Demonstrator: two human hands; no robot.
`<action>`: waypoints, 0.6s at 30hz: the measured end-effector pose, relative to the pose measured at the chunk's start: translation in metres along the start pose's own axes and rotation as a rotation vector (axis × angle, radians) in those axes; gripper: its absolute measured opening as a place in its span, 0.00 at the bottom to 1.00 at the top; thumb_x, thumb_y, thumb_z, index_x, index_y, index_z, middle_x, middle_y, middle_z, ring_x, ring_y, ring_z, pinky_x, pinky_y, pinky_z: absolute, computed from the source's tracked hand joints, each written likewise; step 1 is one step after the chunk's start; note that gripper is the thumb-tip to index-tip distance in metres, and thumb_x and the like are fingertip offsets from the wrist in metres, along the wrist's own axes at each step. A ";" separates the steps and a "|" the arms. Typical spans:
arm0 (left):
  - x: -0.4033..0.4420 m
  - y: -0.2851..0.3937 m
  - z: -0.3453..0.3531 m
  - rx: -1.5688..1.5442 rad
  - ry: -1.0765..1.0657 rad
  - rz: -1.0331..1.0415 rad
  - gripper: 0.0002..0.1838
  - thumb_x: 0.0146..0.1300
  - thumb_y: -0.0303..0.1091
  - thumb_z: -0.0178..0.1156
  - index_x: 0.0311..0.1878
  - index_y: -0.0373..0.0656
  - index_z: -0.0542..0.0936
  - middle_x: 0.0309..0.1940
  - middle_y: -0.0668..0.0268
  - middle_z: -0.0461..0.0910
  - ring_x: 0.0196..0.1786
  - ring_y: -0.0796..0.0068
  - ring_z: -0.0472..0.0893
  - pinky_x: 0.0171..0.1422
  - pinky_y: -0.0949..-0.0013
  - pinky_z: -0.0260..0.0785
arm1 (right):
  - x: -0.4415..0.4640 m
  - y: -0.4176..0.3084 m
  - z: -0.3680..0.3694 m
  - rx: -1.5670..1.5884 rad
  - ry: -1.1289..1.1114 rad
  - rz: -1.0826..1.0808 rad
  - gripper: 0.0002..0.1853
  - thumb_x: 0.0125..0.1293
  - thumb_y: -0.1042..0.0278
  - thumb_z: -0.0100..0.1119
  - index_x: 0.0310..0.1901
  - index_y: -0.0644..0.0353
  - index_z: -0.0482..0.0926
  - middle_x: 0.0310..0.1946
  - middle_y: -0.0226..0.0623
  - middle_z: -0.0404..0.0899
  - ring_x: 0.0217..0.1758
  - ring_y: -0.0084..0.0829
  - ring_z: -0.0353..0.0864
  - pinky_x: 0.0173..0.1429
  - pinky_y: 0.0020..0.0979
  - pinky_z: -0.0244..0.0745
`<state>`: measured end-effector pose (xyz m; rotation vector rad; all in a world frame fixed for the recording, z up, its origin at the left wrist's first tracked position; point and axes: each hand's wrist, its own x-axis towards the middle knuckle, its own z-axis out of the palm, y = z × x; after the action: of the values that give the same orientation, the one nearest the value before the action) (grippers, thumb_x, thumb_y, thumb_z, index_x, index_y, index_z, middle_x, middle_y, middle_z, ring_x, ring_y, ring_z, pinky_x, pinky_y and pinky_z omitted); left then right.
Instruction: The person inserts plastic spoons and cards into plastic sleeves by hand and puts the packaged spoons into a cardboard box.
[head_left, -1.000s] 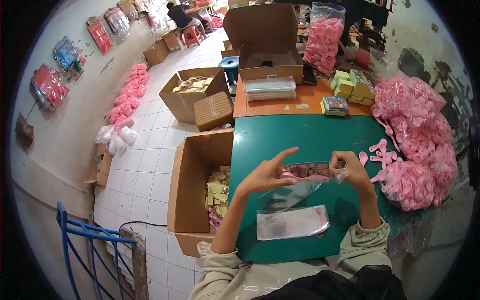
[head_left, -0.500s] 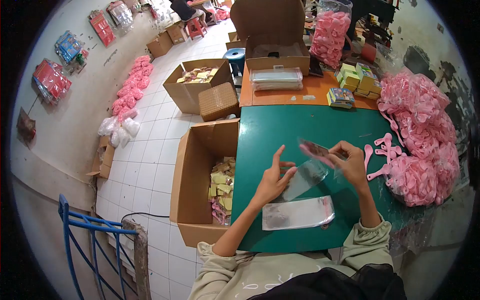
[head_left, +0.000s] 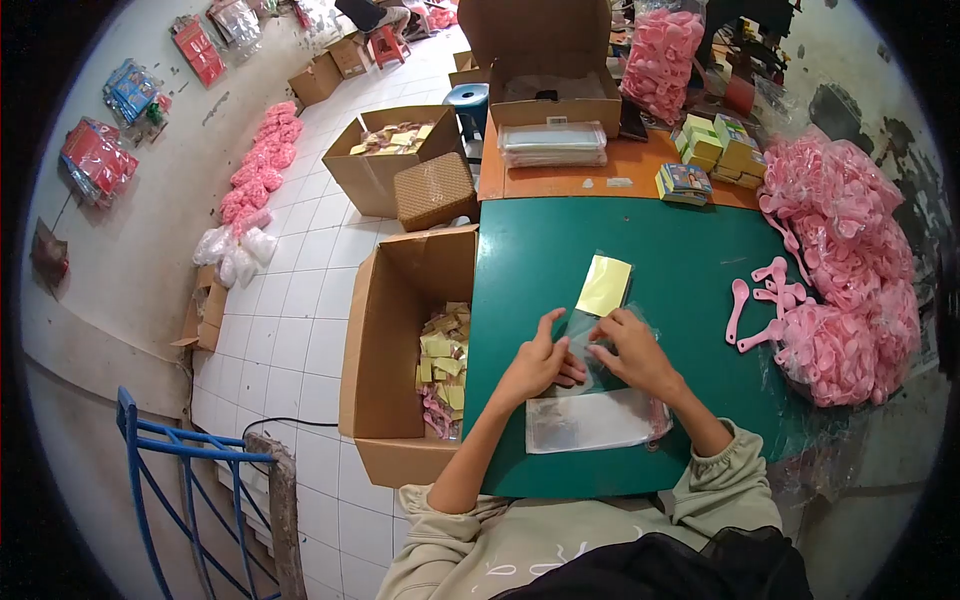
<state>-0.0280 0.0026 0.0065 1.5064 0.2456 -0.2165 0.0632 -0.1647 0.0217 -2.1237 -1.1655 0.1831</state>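
On the green table, a clear plastic bag (head_left: 585, 338) lies between my hands, with a yellow card (head_left: 604, 286) at its far end. My left hand (head_left: 538, 364) is at the bag's near left edge, fingers partly curled against the plastic. From the right, my right hand (head_left: 640, 356) bends its fingers and thumb onto the same bag. Whether the pink spoon seen earlier lies under the card cannot be made out. Just below my hands is a stack of flat clear bags (head_left: 590, 422).
Loose pink spoons (head_left: 738, 308) and bulging bags of pink spoons (head_left: 835, 355) occupy the table's right side. Small card stacks (head_left: 684, 184) sit on the orange surface (head_left: 555, 183) behind. An open cardboard box (head_left: 400, 330) with packed yellow-card pieces stands at the left edge.
The card packet in my right hand has come down onto the table, now showing its yellow side, pointing away. Both hands have drawn together over the clear bag.
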 end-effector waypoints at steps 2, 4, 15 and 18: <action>-0.001 -0.002 -0.005 -0.027 0.052 0.010 0.24 0.72 0.30 0.39 0.68 0.43 0.47 0.33 0.54 0.80 0.35 0.68 0.84 0.37 0.69 0.79 | 0.005 0.002 0.008 0.017 -0.024 0.004 0.09 0.54 0.70 0.61 0.36 0.63 0.76 0.34 0.44 0.72 0.41 0.43 0.73 0.45 0.38 0.71; -0.002 -0.003 -0.008 -0.035 0.090 0.015 0.24 0.72 0.30 0.39 0.68 0.42 0.48 0.32 0.55 0.80 0.35 0.68 0.84 0.37 0.69 0.79 | 0.011 0.001 0.012 0.057 -0.091 0.054 0.10 0.53 0.69 0.61 0.36 0.64 0.75 0.34 0.44 0.72 0.42 0.43 0.73 0.46 0.38 0.71; -0.001 -0.007 -0.008 -0.017 0.039 0.053 0.23 0.72 0.35 0.44 0.68 0.47 0.56 0.38 0.57 0.79 0.42 0.71 0.81 0.46 0.68 0.77 | 0.017 -0.002 0.010 0.216 -0.187 0.091 0.10 0.55 0.67 0.61 0.34 0.64 0.75 0.31 0.43 0.72 0.36 0.38 0.74 0.41 0.37 0.70; -0.004 -0.001 -0.005 -0.046 0.049 0.071 0.22 0.72 0.37 0.45 0.66 0.43 0.57 0.36 0.56 0.81 0.41 0.71 0.82 0.44 0.67 0.78 | 0.017 -0.001 0.007 0.280 -0.229 0.096 0.10 0.54 0.67 0.62 0.32 0.64 0.74 0.29 0.42 0.72 0.34 0.39 0.74 0.38 0.38 0.70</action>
<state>-0.0321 0.0077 0.0068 1.4729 0.2339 -0.1164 0.0695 -0.1473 0.0205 -1.9462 -1.0930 0.6111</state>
